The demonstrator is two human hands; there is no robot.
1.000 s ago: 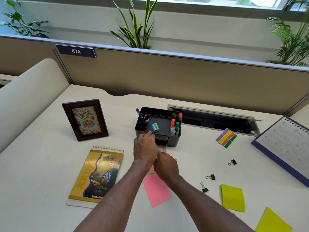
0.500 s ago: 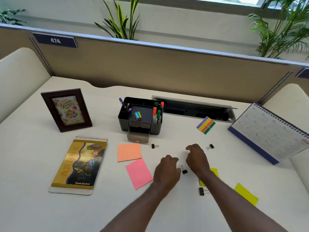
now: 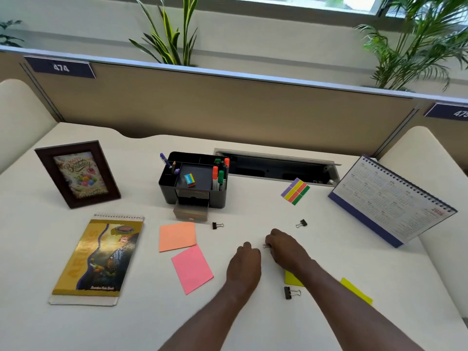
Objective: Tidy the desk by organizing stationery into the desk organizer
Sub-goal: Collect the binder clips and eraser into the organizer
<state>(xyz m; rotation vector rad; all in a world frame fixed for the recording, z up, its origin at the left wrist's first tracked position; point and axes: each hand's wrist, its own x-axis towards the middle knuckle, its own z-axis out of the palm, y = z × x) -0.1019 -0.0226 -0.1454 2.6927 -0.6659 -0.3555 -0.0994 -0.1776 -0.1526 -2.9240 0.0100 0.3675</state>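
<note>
The grip of the right hand (image 3: pixel 287 250) pinches a binder clip (image 3: pixel 266 246) on the bench (image 3: pixel 126 325), likely bound for the desk organizer (image 3: pixel 195 196) at eleven o'clock, whose drawer (image 3: pixel 191 215) stands open (ready for clips); the left hand (image 3: pixel 244 262) rests beside it, grip loosely curled, nothing visibly held.

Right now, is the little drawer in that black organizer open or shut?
Open. The drawer juts out from the front of the organizer, well past its wall. Whether anything lies inside it cannot be told.

White desk (image 3: pixel 76 330), tan partition (image 3: pixel 253 110) w/ 474 tag (image 3: pixel 60 68), plants (image 3: pixel 172 34), daylit window (image 3: pixel 291 2) behind
</note>
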